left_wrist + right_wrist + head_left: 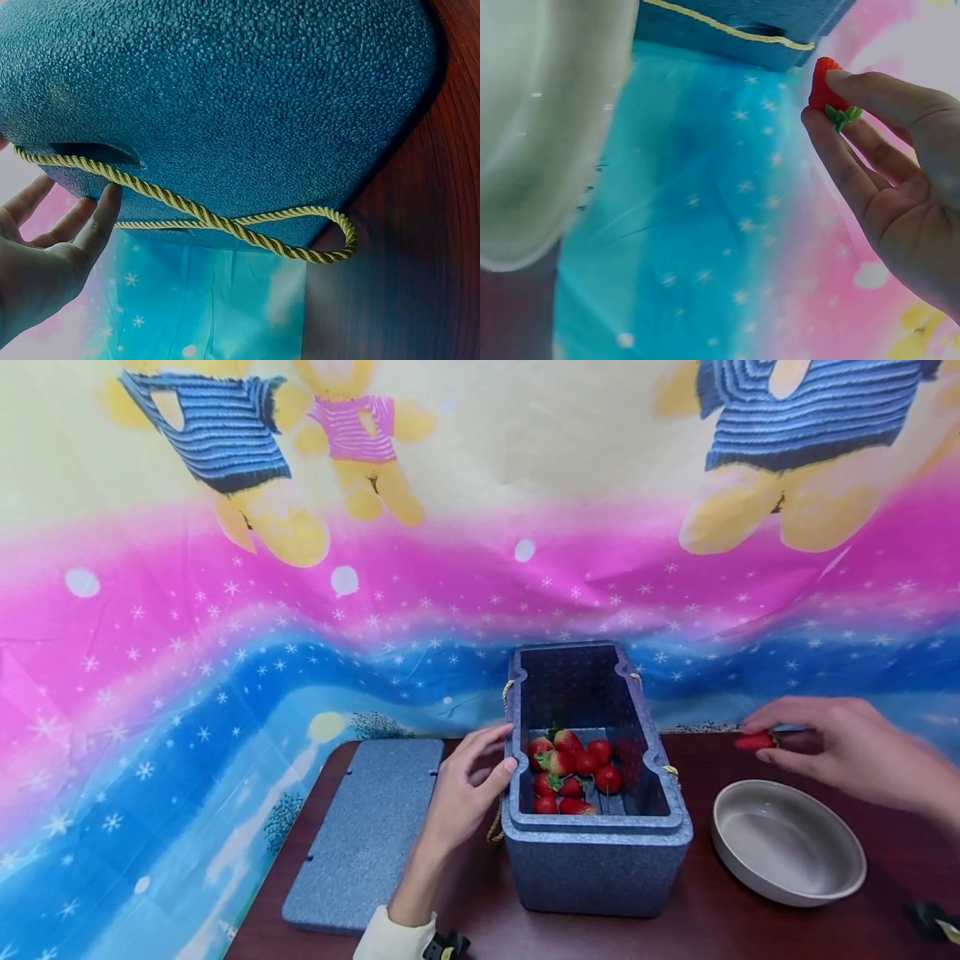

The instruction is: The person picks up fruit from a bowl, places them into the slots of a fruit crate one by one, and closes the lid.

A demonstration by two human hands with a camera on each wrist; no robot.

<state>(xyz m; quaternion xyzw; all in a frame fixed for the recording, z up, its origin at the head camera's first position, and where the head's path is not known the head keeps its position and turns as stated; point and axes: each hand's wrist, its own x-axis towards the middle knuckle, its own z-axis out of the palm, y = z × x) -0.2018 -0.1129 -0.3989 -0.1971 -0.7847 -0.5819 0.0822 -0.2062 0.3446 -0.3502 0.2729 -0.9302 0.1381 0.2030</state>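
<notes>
My right hand (840, 747) pinches a red strawberry (826, 88) between thumb and fingertips, above and behind the grey bowl (787, 793). Green leaves show at the strawberry's base in the right wrist view. My left hand (465, 789) touches the left side of a blue-grey foam box (592, 872), its fingertips at the rim. In the left wrist view those fingers lie beside a gold rope handle (172, 199). The box stands uncovered, with several strawberries (567, 742) and smooth round red fruits (608, 778) on its floor.
A flat foam lid (367, 827) lies on the dark wooden table (480, 918) left of the box. The bowl stands right of the box. Behind the table hangs a colourful cloth (480, 568) with bears and snowflakes. A dark strap (447, 946) circles my left wrist.
</notes>
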